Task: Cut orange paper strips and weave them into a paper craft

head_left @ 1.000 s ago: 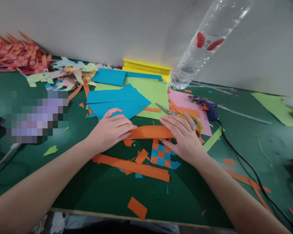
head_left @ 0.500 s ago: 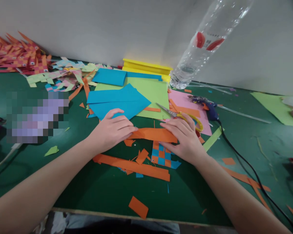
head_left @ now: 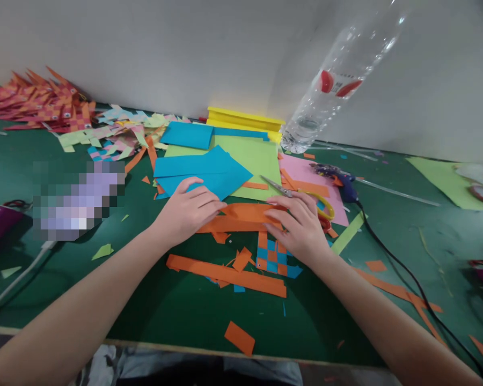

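Note:
Between my two hands stretches an orange paper strip [head_left: 243, 212], its upper part bent up from the lower part. My left hand [head_left: 191, 209] is closed on the strip's left end, fingertips pressed to it. The right end is pinched by my right hand [head_left: 300, 225]. Just under the strip lies a woven blue-and-orange paper fish [head_left: 272, 257], partly covered by the strip and my right hand. Scissors with yellow handles [head_left: 282, 187] rest behind my right hand, which hides part of them. Nearer to me is another long orange strip [head_left: 229, 276] among small scraps.
Blue paper [head_left: 209, 170] and green paper [head_left: 265, 155] lie behind my hands. A clear bottle [head_left: 338, 86] leans at the wall. A glue gun [head_left: 344, 185] trails a black cord at right. Woven fish [head_left: 44, 104] are heaped far left; a blurred-out purple object [head_left: 82, 201] lies left.
The orange strip's upper part now stands bent away from its lower part, where before it looked like one flat band. My right fingers have shifted slightly on it. The view has moved a little.

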A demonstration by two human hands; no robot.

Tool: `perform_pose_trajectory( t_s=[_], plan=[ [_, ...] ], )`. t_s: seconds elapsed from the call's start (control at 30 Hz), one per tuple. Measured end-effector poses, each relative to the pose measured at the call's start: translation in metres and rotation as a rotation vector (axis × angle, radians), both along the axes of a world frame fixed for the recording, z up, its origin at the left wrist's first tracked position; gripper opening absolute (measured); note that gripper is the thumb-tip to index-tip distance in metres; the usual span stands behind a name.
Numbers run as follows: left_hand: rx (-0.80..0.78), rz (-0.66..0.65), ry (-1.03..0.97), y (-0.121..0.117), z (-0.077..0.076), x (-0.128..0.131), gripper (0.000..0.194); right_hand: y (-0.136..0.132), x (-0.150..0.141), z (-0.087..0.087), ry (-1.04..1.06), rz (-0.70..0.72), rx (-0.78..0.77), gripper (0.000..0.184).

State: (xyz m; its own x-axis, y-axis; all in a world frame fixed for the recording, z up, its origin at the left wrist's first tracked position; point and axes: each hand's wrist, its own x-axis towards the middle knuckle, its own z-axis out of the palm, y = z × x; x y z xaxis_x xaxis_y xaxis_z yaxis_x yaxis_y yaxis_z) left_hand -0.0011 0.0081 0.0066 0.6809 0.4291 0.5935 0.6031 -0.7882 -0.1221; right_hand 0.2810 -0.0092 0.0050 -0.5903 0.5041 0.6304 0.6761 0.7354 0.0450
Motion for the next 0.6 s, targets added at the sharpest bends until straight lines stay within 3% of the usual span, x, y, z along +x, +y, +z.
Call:
perform_pose_trajectory(
  t_s=[0.2,0.37,0.6],
  plan=[
    [0.021,0.072,0.006,0.005,0.003,-0.008,0.020,0.012,-0.016,0.007,-0.041,-0.034,0.068,0.004],
    [0.024,0.092,0.023,0.007,0.003,-0.011,0.017,0.020,-0.026,0.000,-0.025,-0.064,0.066,0.008],
    [-0.037,0.066,0.036,0.007,-0.001,-0.008,0.018,0.022,-0.018,-0.012,0.067,-0.036,-0.072,0.011]
  ],
)
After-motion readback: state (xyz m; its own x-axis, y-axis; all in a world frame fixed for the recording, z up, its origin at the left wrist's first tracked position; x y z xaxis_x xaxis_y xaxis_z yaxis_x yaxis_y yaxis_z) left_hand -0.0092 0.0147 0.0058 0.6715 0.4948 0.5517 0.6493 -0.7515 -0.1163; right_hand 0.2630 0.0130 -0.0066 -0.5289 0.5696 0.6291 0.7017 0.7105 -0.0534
